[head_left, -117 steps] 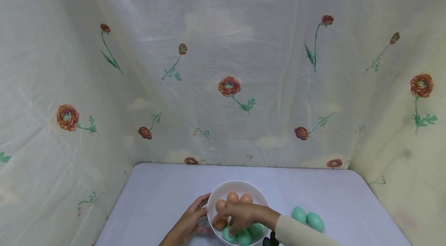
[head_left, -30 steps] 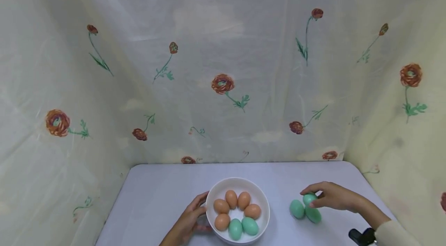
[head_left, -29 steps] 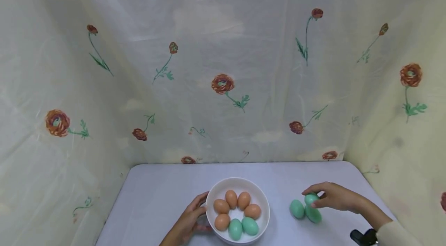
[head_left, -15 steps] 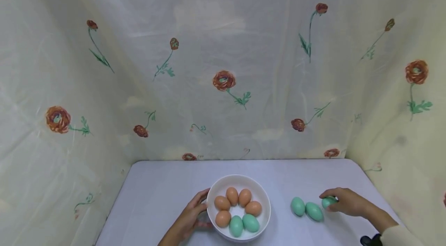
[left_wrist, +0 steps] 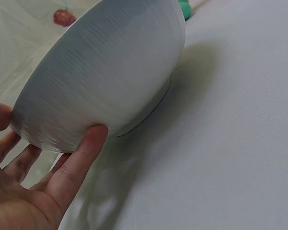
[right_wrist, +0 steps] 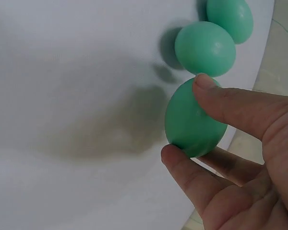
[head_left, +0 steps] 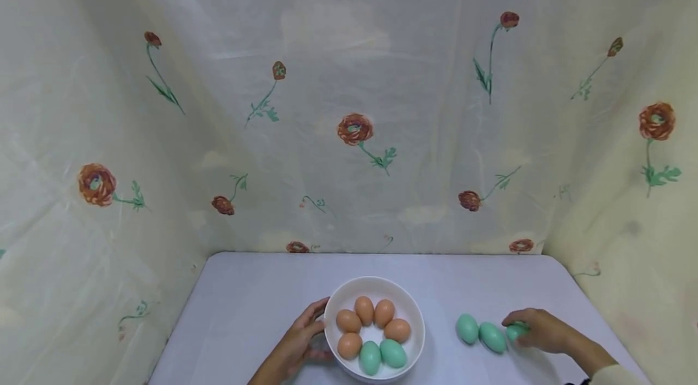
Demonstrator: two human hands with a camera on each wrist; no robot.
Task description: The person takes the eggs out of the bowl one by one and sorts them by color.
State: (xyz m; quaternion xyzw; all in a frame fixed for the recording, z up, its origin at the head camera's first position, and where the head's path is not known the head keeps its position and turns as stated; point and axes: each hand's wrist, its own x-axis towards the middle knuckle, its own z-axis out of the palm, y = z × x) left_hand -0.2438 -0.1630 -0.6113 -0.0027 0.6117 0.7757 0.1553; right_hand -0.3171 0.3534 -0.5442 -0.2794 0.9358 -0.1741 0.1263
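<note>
A white bowl [head_left: 417,336] holds several brown eggs [head_left: 364,310] and two green eggs [head_left: 393,353] on its floor. My left hand [head_left: 297,339] is at the bowl's left side, fingers spread and fairly straight. In the left wrist view, its fingertips [left_wrist: 97,132] touch the bowl's outer wall. To the right of the bowl, my right hand [head_left: 545,330] pinches a green egg [right_wrist: 189,117] between thumb and fingers, low over the table. Just left of it, two more green eggs [head_left: 492,337] lie on the table, in line with the held one.
A white-covered table [head_left: 256,288] carries everything. Behind it and at both sides hangs a pale curtain [head_left: 414,70] printed with red flowers. The bowl stands between my hands, with a stretch of table between it and the green eggs.
My right hand was over the green eggs in the bowl, then above the pair on the table with one egg. It has since moved right and lowered that egg beside them. The left hand stays.
</note>
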